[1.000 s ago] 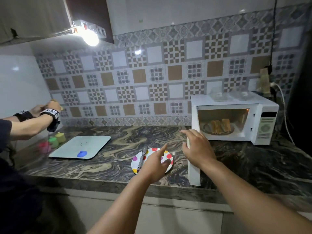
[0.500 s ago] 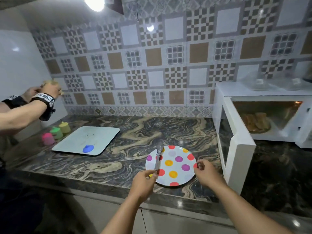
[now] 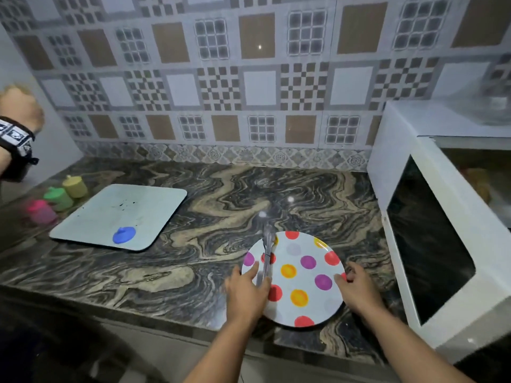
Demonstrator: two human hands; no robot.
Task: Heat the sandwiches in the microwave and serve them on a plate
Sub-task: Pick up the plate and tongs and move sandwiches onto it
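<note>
Head view, single entry.

1. Plate (image 3: 304, 275): round, white with coloured dots, lying flat on the marbled counter (image 3: 166, 261) near its front edge, just left of the microwave door. No food on it.
2. Tongs (image 3: 267, 255): metal, lying across the plate's left part, tips toward the far side, handle end toward the near side.
3. Left hand (image 3: 246, 294): at the plate's left rim; thumb and fingers appear to close on the handle end of the tongs, though blur leaves the grip itself uncertain.
4. Right hand (image 3: 356, 288): fingers curled over the plate's right rim, grasping it.
5. Microwave (image 3: 409, 128): white, at the right; its door (image 3: 431, 244) stands swung open toward the near side.
6. Sandwiches (image 3: 478, 183): brown shapes only partly visible inside the cavity at the far right edge, dim; their count cannot be told.
7. Tray (image 3: 121, 217): pale and square, on the counter at the left, with a blue lid-like piece (image 3: 124, 235) on it.
8. Three small cups (image 3: 59, 197): pink, green and yellow, left of the tray.
9. Another person's hand with a patterned wristband (image 3: 16, 134): at the far left edge, blurred.

Progress, as judged: with the door open and the bread in the cavity, heating looks finished or nearly so. Remaining: bring plate and tongs to the opening, transfer the sandwiches, serve.
</note>
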